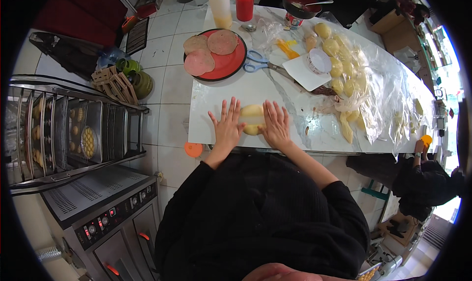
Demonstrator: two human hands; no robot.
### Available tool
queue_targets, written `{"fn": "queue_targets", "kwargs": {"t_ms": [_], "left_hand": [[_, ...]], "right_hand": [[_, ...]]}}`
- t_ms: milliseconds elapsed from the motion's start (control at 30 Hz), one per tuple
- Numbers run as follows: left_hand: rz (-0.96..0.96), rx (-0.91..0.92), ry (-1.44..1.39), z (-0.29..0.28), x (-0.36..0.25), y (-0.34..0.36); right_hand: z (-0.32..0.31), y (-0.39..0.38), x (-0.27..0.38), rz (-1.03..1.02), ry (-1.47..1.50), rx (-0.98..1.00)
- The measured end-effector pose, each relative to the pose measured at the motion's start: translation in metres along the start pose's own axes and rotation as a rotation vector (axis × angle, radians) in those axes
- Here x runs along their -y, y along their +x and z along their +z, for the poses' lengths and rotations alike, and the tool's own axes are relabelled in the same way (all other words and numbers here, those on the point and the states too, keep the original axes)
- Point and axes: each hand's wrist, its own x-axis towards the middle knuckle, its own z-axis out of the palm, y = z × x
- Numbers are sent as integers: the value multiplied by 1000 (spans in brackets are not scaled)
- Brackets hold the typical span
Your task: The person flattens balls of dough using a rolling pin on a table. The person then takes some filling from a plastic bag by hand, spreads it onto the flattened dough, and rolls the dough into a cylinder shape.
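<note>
A piece of pale yellow dough [252, 110] lies near the table's front edge, between my two hands. Across its middle runs a whitish rolling pin [252, 119], with dough showing on its far and near sides. My left hand [227, 128] lies flat at the pin's left end, fingers stretched and spread. At the right end, my right hand [277, 125] is flat too, its fingers pointing away from me. The palms hide the ends of the pin.
Round meat slices [222, 42] lie on a red plate [223, 74]. Blue-handled scissors [256, 61], a squeeze bottle [219, 10] and plastic-covered dough balls [336, 66] are farther back. A rack of trays [64, 133] and an oven [105, 212] stand left; another person [423, 182] is right.
</note>
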Motion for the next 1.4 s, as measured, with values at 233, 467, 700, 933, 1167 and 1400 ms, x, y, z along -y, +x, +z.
{"fn": "queue_targets", "kwargs": {"t_ms": [233,467,700,933,1167,1400], "left_hand": [[-22,-196,99,10,25,105],[92,-238,-79,3,30,109],[-79,4,-133,5,32,98],[-20,53,-60,-14,16,58],[36,-136,2,9,6,51],[91,52,-140,-8,-13,-57]], "right_hand": [[21,96,-35,92,-236,-48],[4,105,-52,183,207,-156],[-3,90,-42,330,76,83],[-13,55,-25,254,42,63],[5,52,-14,219,-137,-96],[-34,-51,20,76,148,334]]}}
